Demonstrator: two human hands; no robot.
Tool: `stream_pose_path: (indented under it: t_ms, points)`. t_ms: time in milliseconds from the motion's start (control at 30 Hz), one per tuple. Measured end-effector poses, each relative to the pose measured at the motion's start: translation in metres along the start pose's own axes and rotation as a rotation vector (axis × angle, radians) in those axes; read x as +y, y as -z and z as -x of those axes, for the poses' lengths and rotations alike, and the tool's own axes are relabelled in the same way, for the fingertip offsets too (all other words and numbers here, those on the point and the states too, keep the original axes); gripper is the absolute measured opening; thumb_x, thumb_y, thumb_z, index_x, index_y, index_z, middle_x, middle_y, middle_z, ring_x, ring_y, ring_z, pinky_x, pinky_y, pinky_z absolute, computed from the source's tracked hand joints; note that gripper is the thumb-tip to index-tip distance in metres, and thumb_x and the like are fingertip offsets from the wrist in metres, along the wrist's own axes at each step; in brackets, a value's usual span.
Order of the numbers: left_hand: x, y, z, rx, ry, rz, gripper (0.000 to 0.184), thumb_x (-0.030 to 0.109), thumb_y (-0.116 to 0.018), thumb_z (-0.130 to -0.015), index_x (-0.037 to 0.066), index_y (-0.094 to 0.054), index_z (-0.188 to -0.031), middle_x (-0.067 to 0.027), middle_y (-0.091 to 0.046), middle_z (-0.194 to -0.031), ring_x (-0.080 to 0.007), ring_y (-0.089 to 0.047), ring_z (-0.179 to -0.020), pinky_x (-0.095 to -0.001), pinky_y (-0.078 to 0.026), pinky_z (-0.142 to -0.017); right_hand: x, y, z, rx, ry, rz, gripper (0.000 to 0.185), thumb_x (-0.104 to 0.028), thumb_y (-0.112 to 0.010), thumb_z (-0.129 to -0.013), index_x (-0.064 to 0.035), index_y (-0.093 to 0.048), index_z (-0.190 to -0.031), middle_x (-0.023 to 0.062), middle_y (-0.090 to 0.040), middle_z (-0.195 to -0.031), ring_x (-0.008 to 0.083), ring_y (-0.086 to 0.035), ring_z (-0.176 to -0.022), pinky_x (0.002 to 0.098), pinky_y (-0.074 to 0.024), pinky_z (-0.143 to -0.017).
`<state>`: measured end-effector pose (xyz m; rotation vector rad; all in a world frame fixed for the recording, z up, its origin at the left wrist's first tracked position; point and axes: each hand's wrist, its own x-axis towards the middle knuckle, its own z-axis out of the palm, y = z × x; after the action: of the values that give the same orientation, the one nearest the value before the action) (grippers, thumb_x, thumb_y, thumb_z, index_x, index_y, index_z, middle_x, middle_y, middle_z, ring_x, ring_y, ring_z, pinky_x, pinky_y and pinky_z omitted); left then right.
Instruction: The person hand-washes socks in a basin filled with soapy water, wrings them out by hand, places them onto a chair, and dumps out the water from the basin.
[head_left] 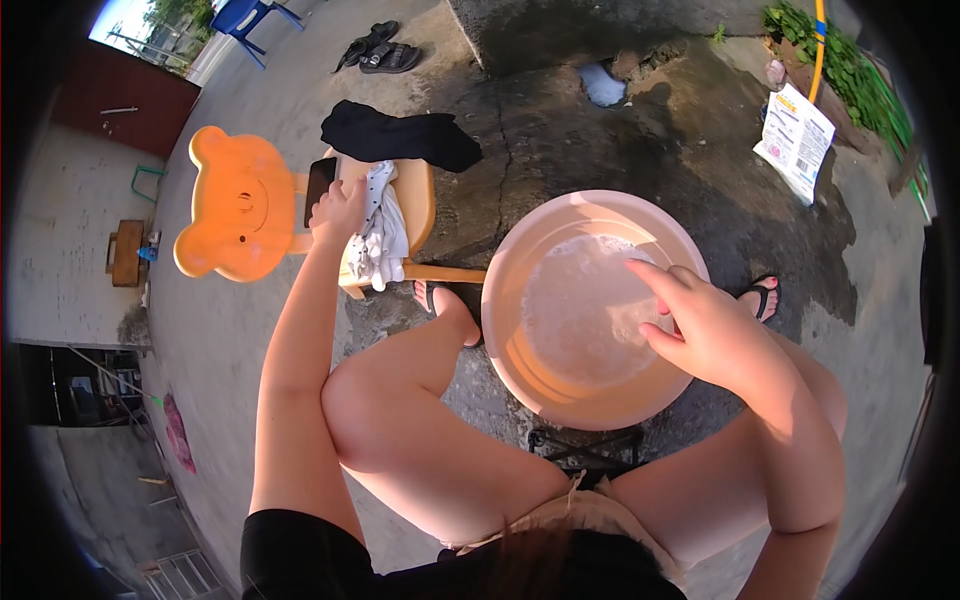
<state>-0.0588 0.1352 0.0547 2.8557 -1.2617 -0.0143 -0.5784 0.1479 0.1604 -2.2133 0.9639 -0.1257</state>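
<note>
My left hand point(340, 210) is over the seat of a small yellow chair point(418, 205), between a dark phone point(319, 190) and a white cloth with dark dots point(383, 232). Its fingers look spread, and I see nothing gripped in them. A black garment point(398, 136) lies across the far side of the seat. Above the right part of a pink basin point(500, 345) hovers my right hand point(705, 325), thumb and fingers apart, holding nothing. Cloudy, foamy water point(585, 310) sits in the basin, which stands on the ground between my feet.
The chair's orange bear-shaped back point(238, 205) points left. Dark sandals point(385, 52) and a blue stool point(245, 18) are farther back. A white printed packet point(797, 140) stands at the right, near a yellow hose point(819, 50). The concrete around the basin point(640, 140) is wet.
</note>
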Motion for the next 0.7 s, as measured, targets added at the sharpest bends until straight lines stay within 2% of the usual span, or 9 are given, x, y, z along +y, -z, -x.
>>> stream_pose_path:
  t_ms: [100, 200, 233, 333, 367, 567, 700]
  points:
    - [0.039, 0.019, 0.025, -0.212, 0.019, 0.101, 0.095, 0.067, -0.051, -0.073, -0.002, -0.034, -0.135, -0.0238, -0.057, -0.118, -0.0356, -0.055, -0.111, -0.0419, -0.043, -0.094, -0.006, 0.003, -0.003, -0.053, -0.04, 0.011, 0.056, -0.02, -0.061, -0.082, -0.0128, -0.041, -0.134, 0.0163, -0.056, -0.098, 0.0313, -0.062, -0.077, 0.0401, -0.0493, -0.067]
    - [0.044, 0.012, 0.03, -0.202, -0.122, -0.052, 0.103, 0.062, -0.063, -0.066, -0.008, -0.029, -0.134, -0.0271, -0.057, -0.114, -0.0348, -0.06, -0.104, -0.0398, -0.047, -0.088, -0.007, 0.002, -0.005, -0.071, -0.045, 0.019, 0.056, -0.019, -0.061, -0.082, -0.0123, -0.041, -0.134, 0.0168, -0.056, -0.098, 0.0313, -0.062, -0.077, 0.0406, -0.0494, -0.068]
    - [0.04, 0.005, 0.027, -0.156, -0.155, -0.038, 0.091, 0.05, -0.069, -0.066, -0.004, -0.034, -0.13, -0.0256, -0.058, -0.113, -0.0349, -0.06, -0.103, -0.0401, -0.049, -0.085, -0.008, 0.001, -0.005, -0.07, -0.043, 0.023, 0.056, -0.019, -0.061, -0.082, -0.0121, -0.041, -0.134, 0.0169, -0.057, -0.099, 0.0312, -0.062, -0.078, 0.0405, -0.0496, -0.068]
    - [0.04, 0.001, 0.03, -0.188, -0.123, -0.033, 0.077, 0.043, -0.07, -0.066, 0.0, -0.04, -0.122, -0.0237, -0.06, -0.108, -0.0344, -0.061, -0.1, -0.0406, -0.049, -0.083, -0.006, 0.0, -0.007, -0.054, -0.025, 0.029, 0.056, -0.018, -0.062, -0.082, -0.0113, -0.042, -0.133, 0.0174, -0.057, -0.101, 0.0307, -0.063, -0.08, 0.0397, -0.0503, -0.07]
    - [0.04, 0.0, 0.034, -0.146, -0.146, -0.012, 0.067, 0.041, -0.069, -0.067, 0.002, -0.044, -0.115, -0.0217, -0.062, -0.103, -0.0339, -0.063, -0.096, -0.0408, -0.05, -0.081, -0.005, 0.0, -0.006, -0.048, -0.02, 0.03, 0.056, -0.018, -0.062, -0.082, -0.0109, -0.042, -0.133, 0.0175, -0.057, -0.102, 0.0305, -0.063, -0.081, 0.0394, -0.0506, -0.071]
    - [0.055, 0.021, 0.067, -0.257, -0.245, 0.047, 0.062, 0.04, -0.069, -0.063, -0.002, -0.053, -0.105, -0.0222, -0.064, -0.094, -0.0324, -0.064, -0.091, -0.0404, -0.051, -0.077, -0.005, 0.002, -0.007, -0.035, -0.014, 0.034, 0.055, -0.017, -0.064, -0.08, -0.0087, -0.044, -0.131, 0.0165, -0.057, -0.105, 0.0282, -0.062, -0.084, 0.0373, -0.0509, -0.072]
    - [0.079, 0.028, 0.092, -0.391, -0.401, 0.182, 0.063, 0.037, -0.069, -0.062, -0.003, -0.055, -0.108, -0.0211, -0.065, -0.094, -0.0297, -0.064, -0.089, -0.0379, -0.05, -0.078, -0.003, 0.003, -0.005, -0.025, -0.008, 0.007, 0.055, -0.017, -0.065, -0.08, -0.0087, -0.045, -0.131, 0.0163, -0.057, -0.105, 0.0266, -0.061, -0.085, 0.0364, -0.0507, -0.072]
